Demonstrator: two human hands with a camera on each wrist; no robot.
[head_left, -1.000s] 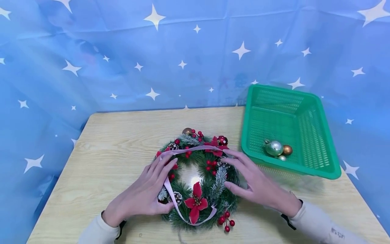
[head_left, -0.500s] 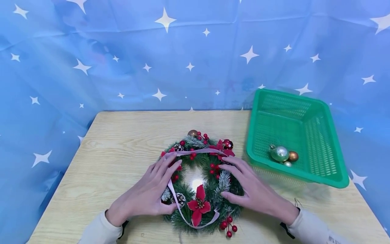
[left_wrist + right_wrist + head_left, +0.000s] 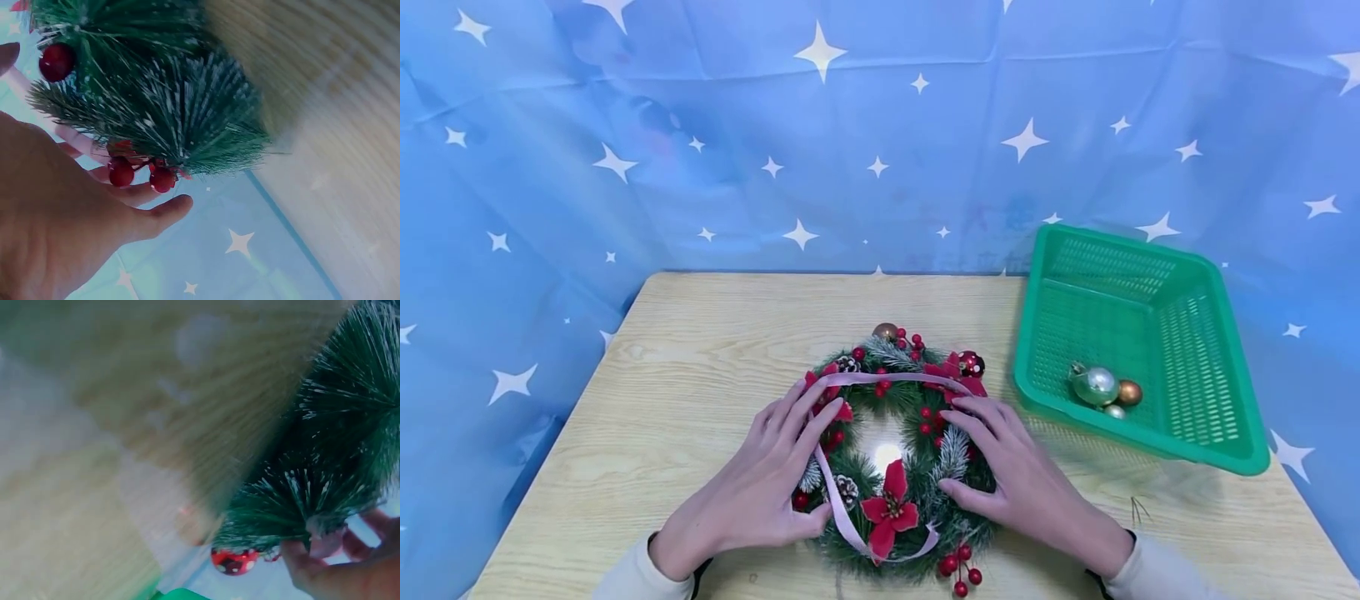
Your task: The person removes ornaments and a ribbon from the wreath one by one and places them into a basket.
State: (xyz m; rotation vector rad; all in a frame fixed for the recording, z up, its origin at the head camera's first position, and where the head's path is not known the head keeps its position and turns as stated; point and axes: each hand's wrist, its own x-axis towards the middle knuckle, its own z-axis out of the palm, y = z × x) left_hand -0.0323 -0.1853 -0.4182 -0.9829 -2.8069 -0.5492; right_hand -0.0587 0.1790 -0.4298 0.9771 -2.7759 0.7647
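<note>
A green Christmas wreath (image 3: 953,454) lies flat on the table, dressed with frosted sprigs, pinecones, red berries and a red poinsettia (image 3: 891,510). A pale pink ribbon (image 3: 880,378) lies loosely over it, crossing the far side and curving down the left to the front. My left hand (image 3: 752,492) rests on the wreath's left side, fingers spread and bent, thumb apart. My right hand (image 3: 1022,475) rests on the right side, fingertips near the ribbon. In the left wrist view, red berries (image 3: 162,179) sit by the thumb. The right wrist view shows a red patterned bauble (image 3: 234,561) beyond the fingers.
A green plastic basket (image 3: 1217,462) stands at the back right, with a silver bauble (image 3: 1095,386) and smaller copper and pearl ones inside. A short thin wire (image 3: 1137,509) lies right of my right hand. A blue starred cloth (image 3: 737,108) hangs behind the wooden table (image 3: 700,350).
The head view has shifted, so everything sits slightly lower and further right. Both hands stay on the wreath with slight finger shifts; the ribbon keeps nearly the same lie.
</note>
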